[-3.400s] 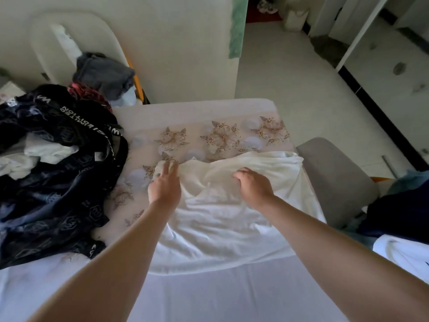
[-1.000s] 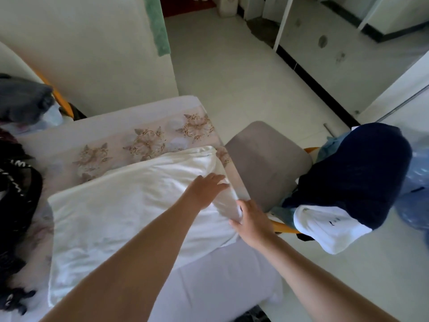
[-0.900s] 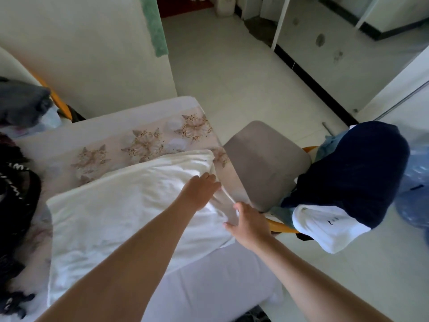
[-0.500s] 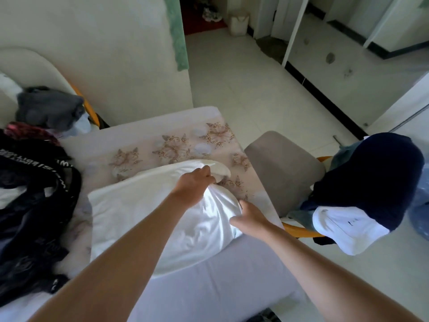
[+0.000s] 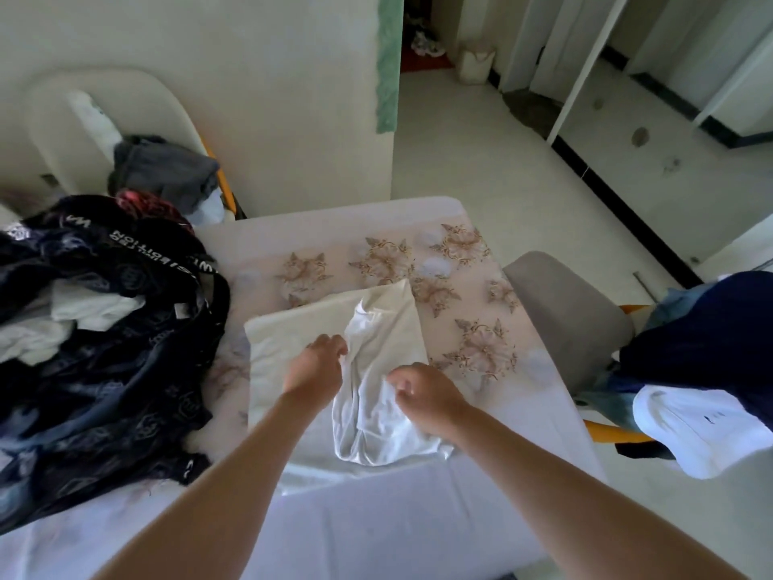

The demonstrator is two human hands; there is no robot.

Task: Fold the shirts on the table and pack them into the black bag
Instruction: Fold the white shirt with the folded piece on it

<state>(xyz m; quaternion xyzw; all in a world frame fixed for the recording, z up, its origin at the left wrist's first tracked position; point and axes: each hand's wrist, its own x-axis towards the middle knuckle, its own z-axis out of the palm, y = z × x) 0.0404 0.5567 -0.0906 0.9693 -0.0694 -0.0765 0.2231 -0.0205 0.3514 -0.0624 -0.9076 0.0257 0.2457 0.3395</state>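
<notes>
left hand (image 5: 314,368) and right hand (image 5: 427,393) each pinch the folded flap of the white shirt (image 5: 370,416) between them.

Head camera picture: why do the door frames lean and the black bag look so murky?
Head view: the wide-angle lens bends straight lines near the edges; daylight falls on the floor beyond, leaving the black bag in shade; the white shirt looks fairly sharp.
</notes>
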